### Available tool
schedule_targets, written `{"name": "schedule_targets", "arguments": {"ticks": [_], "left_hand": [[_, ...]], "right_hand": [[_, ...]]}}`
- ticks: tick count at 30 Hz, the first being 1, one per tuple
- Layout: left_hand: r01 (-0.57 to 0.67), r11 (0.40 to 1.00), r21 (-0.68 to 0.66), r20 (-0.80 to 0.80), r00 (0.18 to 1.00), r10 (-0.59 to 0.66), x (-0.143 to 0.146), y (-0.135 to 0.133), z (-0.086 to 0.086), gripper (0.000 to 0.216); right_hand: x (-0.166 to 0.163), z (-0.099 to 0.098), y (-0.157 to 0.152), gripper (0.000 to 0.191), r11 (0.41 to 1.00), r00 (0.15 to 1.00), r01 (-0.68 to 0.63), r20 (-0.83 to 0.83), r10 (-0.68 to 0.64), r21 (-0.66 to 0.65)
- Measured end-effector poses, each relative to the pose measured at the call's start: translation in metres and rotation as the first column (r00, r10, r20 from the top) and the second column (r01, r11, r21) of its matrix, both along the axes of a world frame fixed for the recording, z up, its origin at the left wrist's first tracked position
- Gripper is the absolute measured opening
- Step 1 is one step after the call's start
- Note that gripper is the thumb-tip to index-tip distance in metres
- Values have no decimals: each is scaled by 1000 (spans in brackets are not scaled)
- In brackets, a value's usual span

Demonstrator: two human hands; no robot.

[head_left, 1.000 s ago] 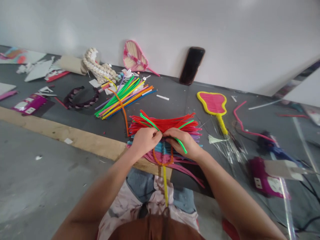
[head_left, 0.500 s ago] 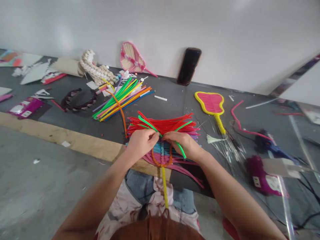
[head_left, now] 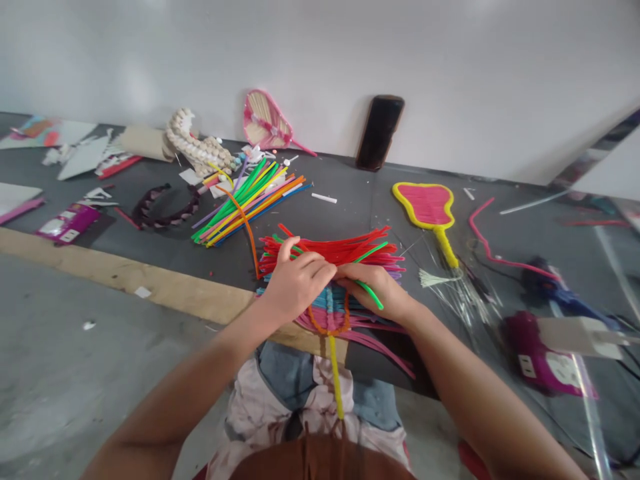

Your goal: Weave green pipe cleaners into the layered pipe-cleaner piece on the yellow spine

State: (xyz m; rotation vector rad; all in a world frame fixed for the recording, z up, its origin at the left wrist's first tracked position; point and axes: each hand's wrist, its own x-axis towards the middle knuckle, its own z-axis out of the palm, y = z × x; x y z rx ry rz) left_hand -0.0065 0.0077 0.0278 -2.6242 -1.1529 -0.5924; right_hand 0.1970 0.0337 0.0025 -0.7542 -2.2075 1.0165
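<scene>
Left hand (head_left: 300, 283): fingers bent, forefinger raised, fingertips meeting those of the right hand; whether it grips anything cannot be told, as the pinch point is hidden.
Right hand (head_left: 375, 290): thumb and fingers closed on the green stem (head_left: 369, 293), whose near end slants out across the fingers.
Work site: both hands lie over the middle of the layered stems, at the near edge of the table (head_left: 350, 207).
Layers: red stems (head_left: 345, 248) farthest from the person, blue stems (head_left: 361, 303) nearer, pink stems (head_left: 373, 341) nearest; a second green length shows on the red ones, beyond the right hand.
Near side: an orange loop (head_left: 320, 330) lies over the pink layer; a yellow stem (head_left: 335, 377) runs from it toward the person.
Left of work: a mixed bundle (head_left: 245, 207) of coloured stems, with a dark headband (head_left: 167, 212) beyond its left end.
Against wall: a pink fan (head_left: 267, 120) and, to its right, an upright, leaning phone (head_left: 380, 132).
Right of work: a yellow-rimmed fan (head_left: 425, 203) lying flat, a pale tassel (head_left: 434, 278) near its handle.
Far right: a blue glue gun (head_left: 555, 288), blurred.
</scene>
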Motion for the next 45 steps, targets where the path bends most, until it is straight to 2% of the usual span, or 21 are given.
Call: {"name": "schedule_targets", "arguments": {"ticks": [5, 9, 17, 22, 26, 28, 29, 31, 32, 33, 34, 36, 37, 39, 42, 45], "left_hand": [[-10, 998, -58, -18, 1000, 9, -11, 5, -7, 29], [2, 999, -34, -20, 1000, -3, -16, 4, -12, 26], [22, 1000, -16, -38, 999, -23, -22, 1, -18, 22], [34, 999, 9, -129, 991, -32, -20, -1, -14, 24], [75, 997, 20, -148, 986, -72, -18, -4, -10, 23], [107, 994, 13, -163, 981, -103, -19, -4, -11, 24], [118, 993, 3, -169, 979, -116, -20, -4, -12, 25], [129, 991, -19, -180, 975, -130, -22, -4, -14, 26], [131, 991, -29, -185, 973, -134, -22, -4, -15, 26], [132, 990, -38, -194, 971, -137, -23, -4, -15, 26], [131, 990, -42, -207, 969, -137, -24, -3, -15, 26], [125, 992, -34, -236, 963, -129, -24, -4, -15, 26], [121, 992, -26, -247, 961, -124, -24, -4, -14, 26], [118, 993, -19, -258, 959, -119, -25, -4, -14, 25], [126, 992, -25, -250, 960, -129, -26, -5, -15, 26], [131, 991, -33, -227, 964, -135, -27, -4, -19, 27]], "right_hand": [[0, -1, 0, 21, 994, 995, 82, -42, -85, -71], [0, 0, 0, 18, 980, 986, 157, -30, -162, -121], [1, 0, 1, 17, 971, 984, 172, -14, -177, -168], [1, 2, 1, 14, 942, 976, 193, -40, -212, -273], [12, 15, 5, 15, 894, 945, 288, -52, -324, -342], [21, 26, 6, 17, 874, 895, 410, -71, -441, -259], [25, 31, 6, 18, 850, 848, 501, -101, -520, -164], [30, 40, 3, 18, 739, 745, 664, -192, -639, 115], [29, 43, 0, 19, 675, 725, 688, -230, -649, 265], [27, 44, -4, 22, 638, 746, 659, -238, -621, 399], [22, 42, -8, 25, 641, 802, 577, -200, -563, 506], [9, 34, -15, 33, 726, 920, 329, -31, -391, 604], [3, 28, -18, 36, 759, 943, 216, 70, -325, 614], [-8, 18, -22, 37, 779, 929, 83, 234, -286, 622], [-10, 11, -21, 34, 778, 877, 47, 347, -333, 627], [-5, 13, -17, 31, 787, 852, 51, 384, -355, 615]]}}
